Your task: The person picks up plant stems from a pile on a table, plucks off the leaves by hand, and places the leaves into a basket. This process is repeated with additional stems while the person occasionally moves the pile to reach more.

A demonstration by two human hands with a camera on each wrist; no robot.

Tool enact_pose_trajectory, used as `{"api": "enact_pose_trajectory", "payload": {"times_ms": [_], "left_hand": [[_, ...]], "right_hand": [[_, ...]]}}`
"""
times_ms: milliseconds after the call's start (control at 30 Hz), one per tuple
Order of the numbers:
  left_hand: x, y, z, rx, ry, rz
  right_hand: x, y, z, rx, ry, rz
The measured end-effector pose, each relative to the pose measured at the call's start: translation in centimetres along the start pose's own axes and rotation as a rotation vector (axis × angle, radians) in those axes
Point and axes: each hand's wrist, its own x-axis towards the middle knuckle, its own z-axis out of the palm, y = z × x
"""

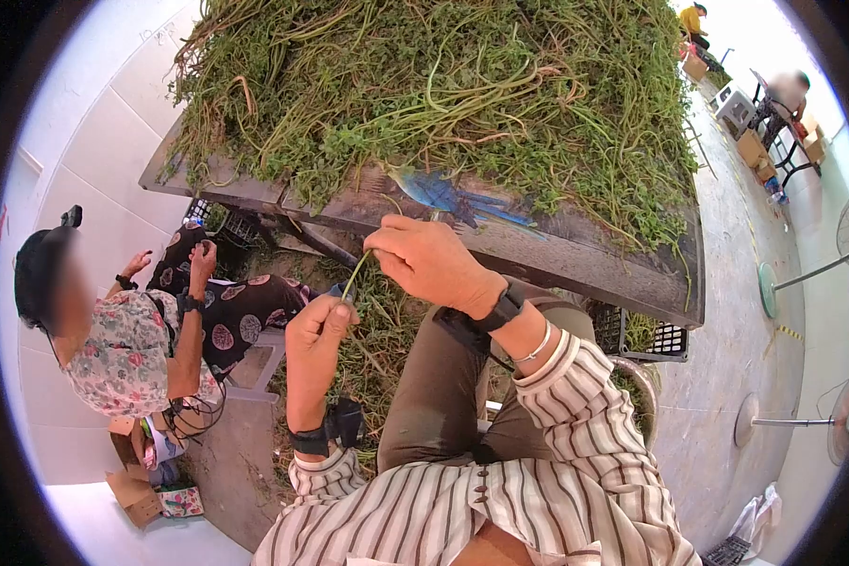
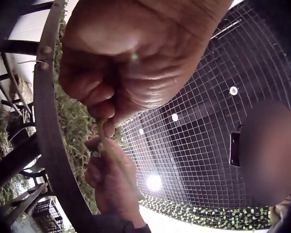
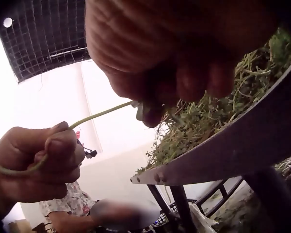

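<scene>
A thin green plant stem (image 1: 357,274) stretches between the two hands, in front of the table edge and above the lap. My left hand (image 1: 316,330) pinches its lower end between thumb and fingers. At the upper end, my right hand (image 1: 439,259) grips it with curled fingers. In the right wrist view the stem (image 3: 99,114) runs taut from the left hand (image 3: 43,160) up to the right fingertips, and its tail passes through the left palm. The left wrist view shows the left hand large and close, with the stem (image 2: 117,162) crossing the right hand behind it.
A large heap of leafy green stems (image 1: 424,85) covers the wooden table (image 1: 585,259). A blue patch (image 1: 443,193) lies at its near edge. More stems (image 1: 377,330) litter the floor. Another person (image 1: 132,321) sits at left. Black crates (image 1: 656,340) stand below; fans (image 1: 835,420) are at right.
</scene>
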Motion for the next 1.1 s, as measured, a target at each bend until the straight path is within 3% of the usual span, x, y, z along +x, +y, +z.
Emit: {"api": "enact_pose_trajectory", "payload": {"times_ms": [67,167,233,267,333,367,500,567,667,733,767,833,1100], "left_hand": [[-0.1,-0.1,-0.2,-0.043,0.005,-0.060],[-0.3,-0.4,-0.2,0.023,-0.024,0.060],[-1.0,0.0,-0.5,-0.167,-0.009,0.045],[-1.3,-0.1,-0.7,-0.168,-0.013,0.047],[-1.4,-0.6,-1.4,-0.299,0.101,-0.043],[-1.1,-1.1,-1.5,-0.316,0.103,-0.003],[0.4,-0.3,-0.9,-0.260,0.140,0.033],[1.8,0.1,-0.6,-0.273,0.136,0.069],[4.4,1.8,0.3,-0.373,0.108,0.107],[6.6,3.6,1.2,-0.669,0.126,-0.028],[7.9,3.9,1.3,-0.671,0.126,-0.020],[10.9,4.1,1.4,-0.831,-0.074,-0.018],[21.4,6.1,6.2,-0.642,-0.170,-0.033]], "right_hand": [[-0.1,0.0,0.3,-0.014,-0.016,-0.003],[0.0,0.2,0.6,0.060,0.043,0.034],[0.5,0.8,-0.1,0.240,0.277,0.241],[0.6,1.2,-0.8,0.236,0.280,0.243],[1.0,1.8,-2.7,0.639,0.344,0.547],[0.9,1.6,-3.0,0.752,0.341,0.579],[1.1,1.8,-3.1,0.872,0.410,0.568],[1.9,1.8,-3.9,0.783,0.715,0.519],[1.2,3.1,-4.8,0.653,0.652,0.520],[0.7,3.3,-4.3,0.730,0.635,0.497],[0.5,3.3,-4.0,0.842,0.612,0.560],[0.5,2.6,-3.6,0.962,0.618,0.630],[-0.1,3.2,-4.3,1.059,0.594,0.651]]}}
